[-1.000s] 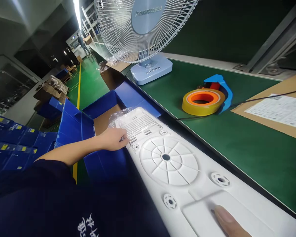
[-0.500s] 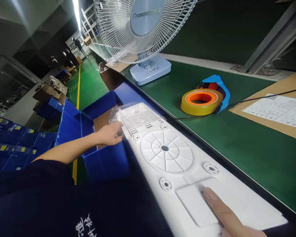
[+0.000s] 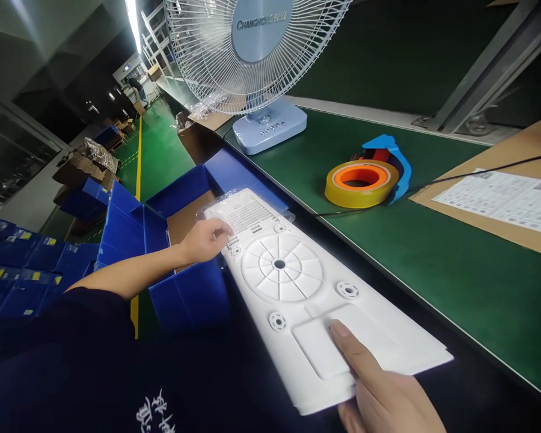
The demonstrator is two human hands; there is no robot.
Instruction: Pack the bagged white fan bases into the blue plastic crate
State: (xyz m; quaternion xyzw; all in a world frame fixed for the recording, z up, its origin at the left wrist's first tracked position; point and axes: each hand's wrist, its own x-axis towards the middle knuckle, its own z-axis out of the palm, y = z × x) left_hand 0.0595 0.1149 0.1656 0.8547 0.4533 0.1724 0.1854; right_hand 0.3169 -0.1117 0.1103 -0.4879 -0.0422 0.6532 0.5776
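The long white plastic panel (image 3: 306,300) lies slanted along the near edge of the green counter (image 3: 433,270), its far end over the open blue box (image 3: 180,240). The right hand (image 3: 383,391) has its grip closed on the near end, thumb flat on the raised rectangle and fingers underneath. The left hand (image 3: 205,239) pinches the far vented end, where thin clear film (image 3: 216,204) clings. To handle it well, I judge both ends should stay level, the thumb pressing evenly so the panel does not twist. Farther off stand a tape roll (image 3: 359,183) and a desk fan (image 3: 256,60).
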